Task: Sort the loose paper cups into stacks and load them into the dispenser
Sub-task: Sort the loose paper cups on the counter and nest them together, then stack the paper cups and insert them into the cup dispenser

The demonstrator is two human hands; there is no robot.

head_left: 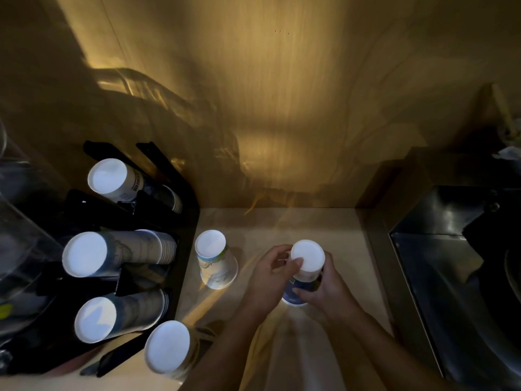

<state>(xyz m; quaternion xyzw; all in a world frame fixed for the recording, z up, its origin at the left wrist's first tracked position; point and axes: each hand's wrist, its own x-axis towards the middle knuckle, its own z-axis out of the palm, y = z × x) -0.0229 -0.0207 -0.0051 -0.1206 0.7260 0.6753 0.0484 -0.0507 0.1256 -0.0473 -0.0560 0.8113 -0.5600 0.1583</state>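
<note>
Both my hands hold an upside-down stack of paper cups [306, 261] on the pale counter [338, 235]. My left hand [270, 275] pinches the top cup near its white base. My right hand [327, 289] grips the dark blue cup lower down. Another inverted cup [215, 259] with a blue and green print stands alone to the left. The black dispenser [186, 210] at the left holds three stacks of cups [84, 253] lying with white bases toward me. A further stack [167, 347] stands in front of it.
A dark sink or appliance [456, 263] fills the right side beyond the counter's raised edge. A wooden wall panel [282, 108] rises behind the counter. Clear plastic containers [19, 249] sit at the far left. The light is dim.
</note>
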